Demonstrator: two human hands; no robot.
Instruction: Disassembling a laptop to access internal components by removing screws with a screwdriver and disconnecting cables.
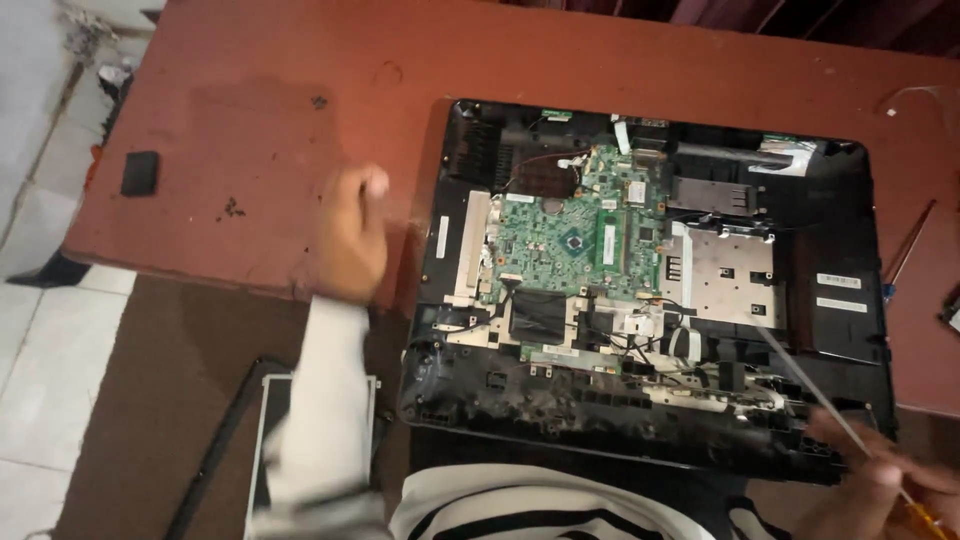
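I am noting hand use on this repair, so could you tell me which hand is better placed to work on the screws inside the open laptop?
Probably the right hand: it holds the screwdriver, whose shaft reaches into the opened laptop. The left hand is blurred over the table, beside the chassis and apparently empty.

The scene is being viewed by a single head-worn camera, angled steeply down and slightly forward from above the near edge of the reddish-brown table (pixel 250 120). The opened laptop base (pixel 650 280) is being framed close, filling the middle and right. The table's far left corner is being kept in frame, with pale floor tiles (pixel 40 330) being shown beyond its left edge. The lower corners are being rendered blurred, so distances there can perhaps be judged only roughly. No second view is being provided.
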